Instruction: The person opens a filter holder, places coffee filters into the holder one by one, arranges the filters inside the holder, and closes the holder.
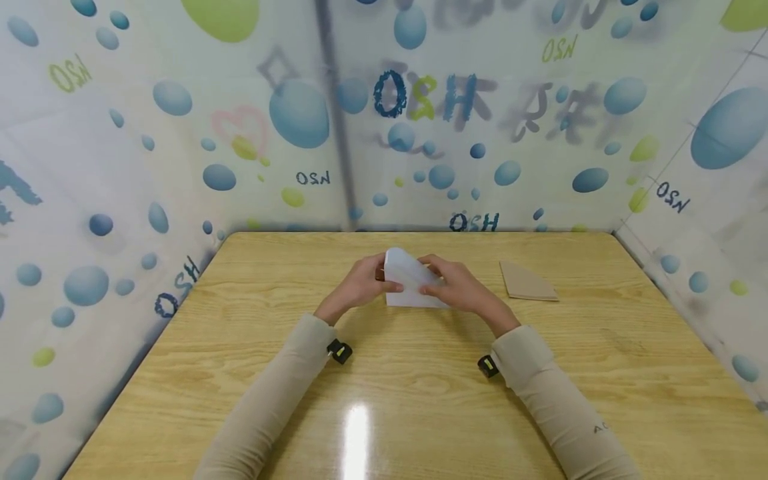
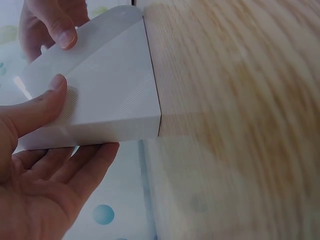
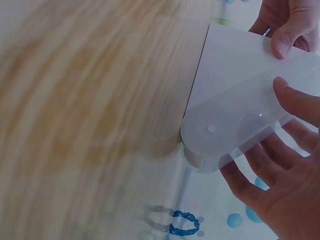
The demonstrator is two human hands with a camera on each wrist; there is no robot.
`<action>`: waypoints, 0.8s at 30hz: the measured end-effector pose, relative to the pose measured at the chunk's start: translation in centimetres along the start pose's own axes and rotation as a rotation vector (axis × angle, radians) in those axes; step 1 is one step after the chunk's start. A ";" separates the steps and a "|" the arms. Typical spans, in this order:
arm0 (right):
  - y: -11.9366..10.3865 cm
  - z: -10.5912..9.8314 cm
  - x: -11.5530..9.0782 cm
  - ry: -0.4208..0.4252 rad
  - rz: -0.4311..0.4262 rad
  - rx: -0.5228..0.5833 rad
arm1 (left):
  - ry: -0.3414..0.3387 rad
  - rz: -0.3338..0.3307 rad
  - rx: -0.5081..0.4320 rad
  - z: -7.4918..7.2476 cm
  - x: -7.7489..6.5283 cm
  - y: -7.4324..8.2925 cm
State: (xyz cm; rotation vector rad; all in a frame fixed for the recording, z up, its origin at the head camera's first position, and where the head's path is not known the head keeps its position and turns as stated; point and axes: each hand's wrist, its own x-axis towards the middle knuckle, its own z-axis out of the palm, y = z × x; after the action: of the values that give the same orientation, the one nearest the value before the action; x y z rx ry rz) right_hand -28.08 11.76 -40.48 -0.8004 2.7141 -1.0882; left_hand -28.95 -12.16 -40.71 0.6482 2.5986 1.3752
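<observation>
A white wedge-shaped box (image 1: 405,272) stands on its edge on the wooden table, with a sloping top and a rounded end. Translucent plastic (image 3: 215,127) covers its slanted side and rounded corner in the right wrist view. From the left, my left hand (image 1: 363,280) grips the box, its thumb on the broad face and its fingers on the narrow side. My right hand (image 1: 459,285) holds the sloping side, thumb in front and fingers behind. Ribbed patches (image 2: 135,95) mark the white face in the left wrist view.
To the right of the box lies a flat brown fan-shaped piece (image 1: 528,283), seemingly cardboard. The table (image 1: 420,420) reaches back to a wall covering (image 1: 510,133) printed with blue and green dots. Small black devices are fastened at both sleeve cuffs.
</observation>
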 end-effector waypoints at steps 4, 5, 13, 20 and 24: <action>-0.1 -0.1 0.0 -0.001 -0.008 0.000 | -0.004 0.001 -0.010 0.0 0.0 0.1; -0.1 -0.1 0.0 -0.003 -0.009 0.002 | -0.005 0.001 -0.013 0.0 0.0 0.1; -0.1 -0.5 -0.1 -0.008 0.021 0.013 | -0.009 0.006 -0.020 0.0 0.0 0.1; 0.0 -0.7 0.0 -0.026 0.034 0.040 | -0.012 -0.002 -0.016 0.0 0.0 0.1; 0.0 -0.8 0.0 -0.030 0.030 0.045 | -0.014 -0.004 -0.012 -0.1 -0.1 0.1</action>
State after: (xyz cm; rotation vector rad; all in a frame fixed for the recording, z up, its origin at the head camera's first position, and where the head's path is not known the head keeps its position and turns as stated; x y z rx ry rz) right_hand -28.32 12.22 -39.89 -0.7607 2.6585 -1.1181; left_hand -28.86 -12.24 -40.61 0.6484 2.5780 1.3787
